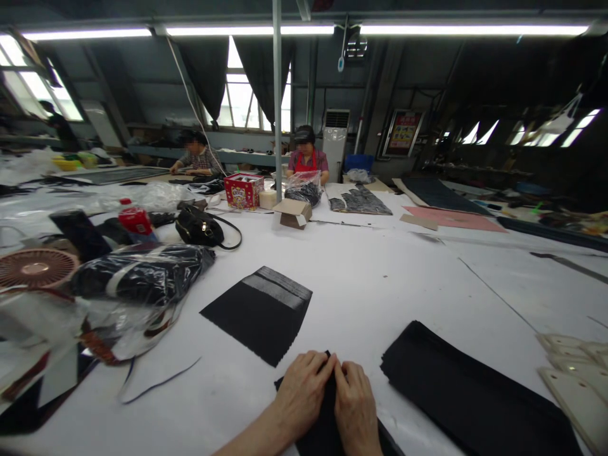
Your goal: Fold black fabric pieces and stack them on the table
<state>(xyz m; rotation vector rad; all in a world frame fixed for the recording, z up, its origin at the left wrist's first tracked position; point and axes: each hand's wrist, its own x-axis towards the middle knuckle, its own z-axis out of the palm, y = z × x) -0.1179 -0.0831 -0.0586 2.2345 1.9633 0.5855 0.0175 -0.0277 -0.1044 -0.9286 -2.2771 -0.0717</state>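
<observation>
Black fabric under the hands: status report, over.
Left hand, right hand: close together on black fabric. Black fabric stack to the right. Nearest ahead: gray-banded black fabric piece.

- Forward lane: I see bare counter [361, 272] ahead of the right hand [357, 402], between the black cloth panel [256, 316] and the black stack [465, 386].
- Left limit: the panel lies just ahead of the left hand [304, 387]; farther out, the plastic-wrapped bundle [142, 272] and fan [35, 268] block low passage.
- Right limit: the black stack.
- Far limit: cardboard carton [293, 215], vertical pole [278, 95].
</observation>
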